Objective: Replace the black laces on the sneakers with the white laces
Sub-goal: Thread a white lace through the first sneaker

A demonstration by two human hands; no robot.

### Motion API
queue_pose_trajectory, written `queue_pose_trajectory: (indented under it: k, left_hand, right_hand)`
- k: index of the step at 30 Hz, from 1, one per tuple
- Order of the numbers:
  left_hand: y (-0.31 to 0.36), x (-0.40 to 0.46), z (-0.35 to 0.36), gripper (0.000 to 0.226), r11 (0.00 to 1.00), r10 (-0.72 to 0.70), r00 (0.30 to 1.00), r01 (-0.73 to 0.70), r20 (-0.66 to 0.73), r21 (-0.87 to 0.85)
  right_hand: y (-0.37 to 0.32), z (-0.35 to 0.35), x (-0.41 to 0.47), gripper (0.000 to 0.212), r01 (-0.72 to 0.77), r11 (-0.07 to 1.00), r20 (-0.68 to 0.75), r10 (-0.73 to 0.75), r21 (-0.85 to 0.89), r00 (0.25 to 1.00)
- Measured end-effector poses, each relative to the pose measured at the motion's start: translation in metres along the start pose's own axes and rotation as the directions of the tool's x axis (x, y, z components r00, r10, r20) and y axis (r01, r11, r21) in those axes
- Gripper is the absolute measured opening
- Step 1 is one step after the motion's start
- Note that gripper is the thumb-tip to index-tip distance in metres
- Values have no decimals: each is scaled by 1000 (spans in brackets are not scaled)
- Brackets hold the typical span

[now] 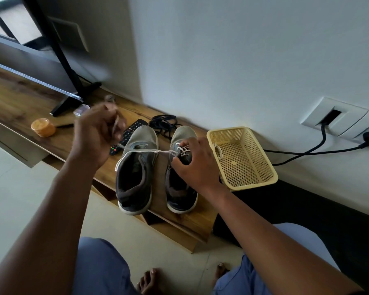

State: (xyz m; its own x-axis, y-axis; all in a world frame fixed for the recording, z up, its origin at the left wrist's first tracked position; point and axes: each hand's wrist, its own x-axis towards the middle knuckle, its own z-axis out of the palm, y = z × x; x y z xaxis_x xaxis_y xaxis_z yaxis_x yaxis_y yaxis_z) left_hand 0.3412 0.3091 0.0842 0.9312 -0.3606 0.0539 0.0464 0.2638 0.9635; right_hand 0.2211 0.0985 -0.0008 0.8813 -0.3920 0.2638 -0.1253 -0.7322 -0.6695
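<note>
- Two grey sneakers are seen side by side on a wooden shelf (26, 99), toes toward the wall; the right sneaker (180, 167) serves as landmark.
- Far left of it, an orange jar (43, 127) is set on the wood.
- Up and to the left of it, the left hand (96, 135) is raised and blurred, fingers curled; a white lace (145, 151) appears to be pinched there, though the grip itself cannot be made out.
- Just left of it stands the left sneaker (136, 167), its eyelets unlaced, a remote control (129, 133) lying by its toe.
- The white lace is stretched taut across the left sneaker, its long axis running left to right from the raised hand to the landmark's eyelets.
- Behind the toes, the removed black laces (164, 124) are heaped.
- On the landmark itself, the right hand (193, 165) is pressed over the tongue, fingers curled around the lacing, a few lower rows already crossed in white.
- The lace's free end is judged nearer the left hand, so the next threading would fall to it.
- Just right of the landmark, a yellow basket (264, 177) holds what looks like a second white lace.
</note>
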Motion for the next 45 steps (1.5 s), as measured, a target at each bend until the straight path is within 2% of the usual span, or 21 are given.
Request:
queue_pose_trajectory:
  k: [1, 2, 3, 4, 5, 6, 7, 8, 11, 14, 20, 22, 24, 27, 30, 33, 36, 41, 43, 45]
  left_hand:
    - [-4, -1, 1, 29, 984, -58, 998, 59, -11, 169]
    - [-8, -1, 1, 37, 919, -119, 992, 124, -35, 374]
    - [-13, 0, 0, 42, 775, -183, 980, 190, -74, 602]
    - [-17, 1, -2, 41, 552, -231, 962, 253, -146, 794]
    - [-21, 2, -5, 37, 310, -235, 946, 291, -224, 905]
    - [-23, 1, -7, 33, 137, -202, 939, 308, -278, 941]
    - [-25, 1, -10, 30, 53, -157, 945, 299, -288, 953]
    - [-26, 1, -11, 29, 23, -116, 955, 278, -274, 960]
    - [-31, 4, -12, 19, 57, -76, 979, 191, -187, 980]
    - [-45, 6, -11, 39, 54, -191, 980, 60, -49, 997]
    - [-50, 5, 0, 15, 40, -152, 988, 47, -40, 998]
    - [-47, 6, -5, 6, 112, -114, 993, 42, -29, 993]
    - [-40, 7, -6, 17, 199, -50, 998, 39, -30, 979]
    - [-34, 6, 5, 34, 345, 101, 995, -57, 23, 937]
    - [-28, 2, 24, 50, 453, 277, 959, -179, 53, 873]
    - [-13, 1, 43, 51, 510, 437, 896, -318, 77, 799]
    - [3, -1, 60, 47, 489, 536, 838, -404, 100, 773]
    - [20, -6, 82, 35, 349, 641, 745, -495, 183, 796]
    - [26, -7, 84, 35, 353, 664, 730, -500, 165, 791]
    - [33, -5, 81, 33, 427, 663, 739, -507, 122, 749]
  right_hand:
    - [0, -2, 0, 42, -9, 1000, 10, 8, 11, 1000]
    - [1, -3, -1, 45, -15, 1000, 17, 15, 17, 1000]
    - [1, -5, -2, 49, -17, 1000, 20, 17, 15, 1000]
    - [2, -6, -3, 51, -17, 1000, 23, 17, 6, 1000]
    - [2, -6, -4, 53, -19, 1000, 28, 20, -8, 999]
    - [3, -7, -4, 54, -26, 999, 34, 26, -24, 999]
    - [3, -7, -5, 53, -35, 999, 37, 36, -39, 999]
    - [4, -7, -5, 51, -47, 998, 38, 49, -52, 998]
    - [6, -8, -5, 44, -80, 994, 50, 83, -68, 995]
    - [6, -10, -6, 40, -103, 993, 72, 107, -58, 992]
    - [8, -9, -6, 38, -135, 989, 74, 140, -62, 987]
    - [8, -9, -6, 37, -137, 988, 74, 142, -69, 987]
    - [7, -9, -6, 37, -136, 988, 74, 141, -68, 987]
    - [6, -11, -7, 34, -124, 990, 72, 129, -67, 989]
    - [4, -11, -7, 28, -130, 991, 69, 133, -43, 989]
    - [3, -8, -6, 26, -111, 992, 38, 114, -56, 993]
    - [4, -5, -5, 26, -97, 993, 16, 98, -63, 995]
    - [6, -4, -6, 27, -71, 996, -9, 71, -49, 997]
    - [6, -4, -5, 27, -59, 997, -20, 58, -45, 998]
    - [6, -4, -4, 26, -56, 997, -22, 55, -44, 998]
